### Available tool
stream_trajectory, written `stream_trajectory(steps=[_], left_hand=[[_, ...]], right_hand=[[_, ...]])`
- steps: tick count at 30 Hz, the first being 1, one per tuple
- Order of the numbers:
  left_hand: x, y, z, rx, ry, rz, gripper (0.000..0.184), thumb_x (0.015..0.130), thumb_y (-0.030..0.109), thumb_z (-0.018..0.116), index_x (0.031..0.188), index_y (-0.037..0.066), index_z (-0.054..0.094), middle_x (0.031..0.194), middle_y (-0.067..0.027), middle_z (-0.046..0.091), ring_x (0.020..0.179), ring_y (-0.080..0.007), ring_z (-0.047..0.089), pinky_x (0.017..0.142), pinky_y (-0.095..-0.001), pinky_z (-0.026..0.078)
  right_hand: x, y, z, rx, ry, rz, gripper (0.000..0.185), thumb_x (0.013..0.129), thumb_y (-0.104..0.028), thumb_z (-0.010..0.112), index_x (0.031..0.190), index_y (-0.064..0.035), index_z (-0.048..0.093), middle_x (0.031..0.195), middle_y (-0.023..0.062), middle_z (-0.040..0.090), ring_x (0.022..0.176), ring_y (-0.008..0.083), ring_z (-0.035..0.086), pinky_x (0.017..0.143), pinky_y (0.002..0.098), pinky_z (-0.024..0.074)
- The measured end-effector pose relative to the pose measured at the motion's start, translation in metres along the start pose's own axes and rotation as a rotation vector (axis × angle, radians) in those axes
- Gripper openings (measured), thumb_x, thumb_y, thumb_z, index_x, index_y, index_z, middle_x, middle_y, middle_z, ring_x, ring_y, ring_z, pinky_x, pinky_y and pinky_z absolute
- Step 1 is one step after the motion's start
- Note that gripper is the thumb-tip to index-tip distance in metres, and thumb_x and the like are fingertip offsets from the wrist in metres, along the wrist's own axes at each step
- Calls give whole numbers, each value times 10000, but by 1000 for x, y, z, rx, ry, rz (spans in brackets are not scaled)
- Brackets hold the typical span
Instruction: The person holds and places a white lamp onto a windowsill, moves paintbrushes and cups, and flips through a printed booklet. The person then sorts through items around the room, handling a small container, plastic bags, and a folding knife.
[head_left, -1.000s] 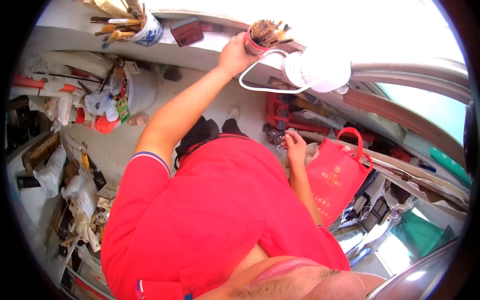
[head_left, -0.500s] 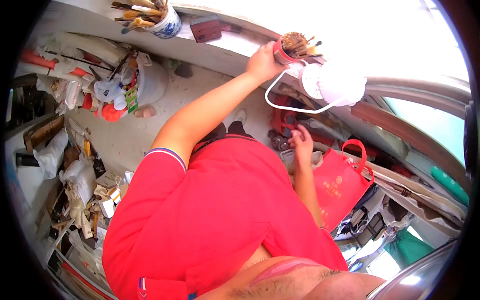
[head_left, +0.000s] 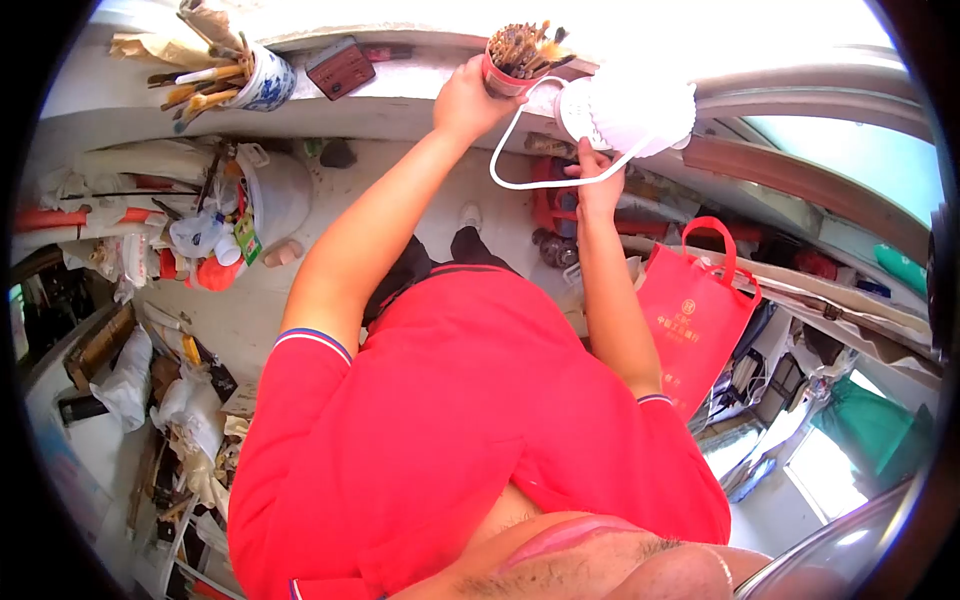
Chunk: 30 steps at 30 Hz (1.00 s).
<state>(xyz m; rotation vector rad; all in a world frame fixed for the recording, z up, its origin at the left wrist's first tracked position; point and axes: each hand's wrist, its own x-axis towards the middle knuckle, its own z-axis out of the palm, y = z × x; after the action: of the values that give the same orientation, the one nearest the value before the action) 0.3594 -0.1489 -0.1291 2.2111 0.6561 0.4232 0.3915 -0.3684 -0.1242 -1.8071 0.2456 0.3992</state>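
Note:
My left hand (head_left: 468, 102) is wrapped round a red cup (head_left: 505, 82) packed with thin paintbrushes (head_left: 530, 50), at the sill's edge. To its right is a white desk lamp (head_left: 640, 112) with a scalloped rim, partly washed out by the glare. Its bent white neck (head_left: 545, 186) loops down in front of the sill. At the lamp's lower edge, my right hand (head_left: 598, 180) has its fingers closed on the rim, some of them hidden behind the neck.
A blue-and-white pot (head_left: 268, 82) of larger brushes and a dark red box (head_left: 340, 68) stand on the sill (head_left: 420, 75). A red bag (head_left: 690, 310) hangs at right. Filled bags and clutter (head_left: 190, 400) line the left side. A white bucket (head_left: 280, 195) stands on the floor.
My right hand has moved up from beside the red bag to the lamp, and its fingers have closed there. The left hand still grips the brush cup. The view has shifted.

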Motion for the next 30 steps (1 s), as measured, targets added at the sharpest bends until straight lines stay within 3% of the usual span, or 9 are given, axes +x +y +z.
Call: stream_trajectory(steps=[3, 6, 14, 15, 18, 19, 22, 27, 30], left_hand=[[-1, 4, 3, 14, -4, -13, 627, 592, 412, 829, 1065, 78, 587, 996, -128, 645, 928, -303, 627, 792, -397, 510], [0, 13, 9, 28, -40, -33, 658, 587, 432, 820, 1089, 95, 560, 1032, -119, 617, 938, -300, 616, 791, -407, 514], [-1, 41, 26, 85, -100, -49, 655, 592, 441, 810, 1074, 84, 548, 1016, -131, 607, 931, -317, 620, 779, -424, 516], [-2, 45, 28, 103, -105, -67, 661, 593, 444, 808, 1082, 84, 547, 1021, -132, 606, 935, -317, 619, 781, -425, 516], [-2, 44, 31, 106, -127, -78, 696, 589, 460, 808, 1111, 87, 539, 1036, -138, 599, 946, -321, 617, 788, -429, 514], [-1, 41, 32, 95, -134, -60, 700, 587, 461, 809, 1113, 88, 538, 1034, -137, 598, 945, -322, 617, 789, -429, 514], [-1, 34, 37, 103, -115, -8, 702, 584, 461, 814, 1115, 92, 540, 1028, -133, 599, 934, -321, 617, 781, -428, 515], [0, 43, 36, 93, -108, -13, 691, 572, 451, 828, 1088, 87, 546, 1023, -130, 601, 925, -318, 617, 772, -421, 514], [-1, 52, 34, 107, -127, -25, 685, 568, 443, 835, 1080, 89, 551, 1016, -125, 603, 931, -314, 615, 768, -417, 514]], right_hand=[[21, 7, -3, -407, 210, -412, 566, 817, -259, 713, 1214, 58, 463, 927, 162, 637, 760, 200, 652, 587, 316, 502], [40, -2, -19, -581, 329, -816, 346, 770, -200, 664, 1041, 10, 615, 998, 190, 645, 965, 377, 603, 813, 439, 473], [107, 22, -34, -1090, 492, -1199, 409, 879, -275, 541, 1226, -60, 535, 1231, 140, 561, 1167, 339, 495, 1011, 456, 352], [110, 15, -31, -891, 469, -1192, 413, 870, -298, 549, 1212, -66, 546, 1215, 139, 572, 1142, 356, 503, 1006, 462, 351], [127, 6, -47, -1253, 361, -1034, 402, 869, -311, 542, 1193, -72, 559, 1206, 150, 572, 1127, 356, 511, 987, 462, 366], [115, -13, -41, -968, 251, -788, 398, 871, -318, 534, 1180, -69, 567, 1202, 170, 568, 1135, 352, 506, 987, 457, 368], [138, 23, -51, -1345, 369, -1086, 402, 873, -316, 535, 1190, -70, 566, 1206, 159, 571, 1131, 348, 509, 986, 450, 370], [122, 26, -30, -930, 539, -1124, 371, 877, -260, 531, 1192, -66, 567, 1177, 140, 587, 1098, 342, 536, 956, 459, 392], [113, 18, -29, -1217, 563, -1087, 372, 873, -272, 540, 1185, -73, 575, 1163, 140, 591, 1094, 334, 540, 944, 452, 402]])
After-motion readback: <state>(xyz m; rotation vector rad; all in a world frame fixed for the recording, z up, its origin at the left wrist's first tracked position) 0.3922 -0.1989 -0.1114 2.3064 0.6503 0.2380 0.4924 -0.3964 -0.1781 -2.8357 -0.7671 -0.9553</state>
